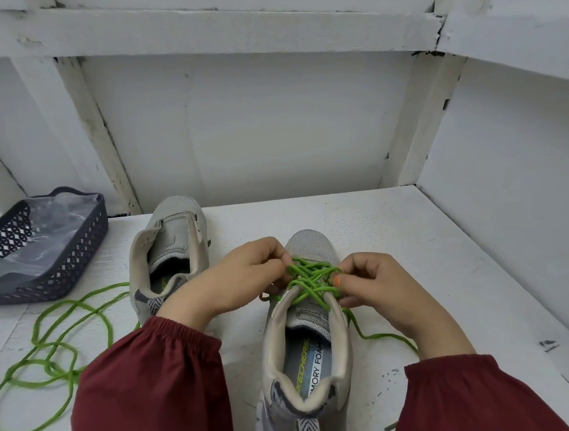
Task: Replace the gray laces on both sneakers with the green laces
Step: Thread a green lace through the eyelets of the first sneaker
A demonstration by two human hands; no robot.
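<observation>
The bright green cord lace (310, 279) is threaded in criss-crosses through the eyelets of the grey mesh sneaker (307, 372), which stands heel toward the person at the middle of the front edge of the white painted desk (444, 263). The crossings reach up to about the top of the tongue, and both free ends trail off onto the desk on either side of the shoe. The left hand (236, 280) has its grip closed, fingertips pinching the lace at the left row of eyelets. The right hand (383, 292) is likewise closed, thumb and fingers pinching the lace at the right row. This looks like the tightening or last threading of this shoe's lacing. The next move probably calls for pulling both ends even and snug, then tying or tucking them. A second grey mesh sneaker (170, 250) stands just to the left and a little farther back. It has bare eyelets and no lace, so that shoe has yet to be done. A second green lace (54, 350) lies in loose loops toward the front-left corner, ready for it. By the left edge sits a dark plastic lattice basket (77, 248) holding a crumpled clear plastic bag (48, 225). Whether the grey laces are inside I cannot tell.
</observation>
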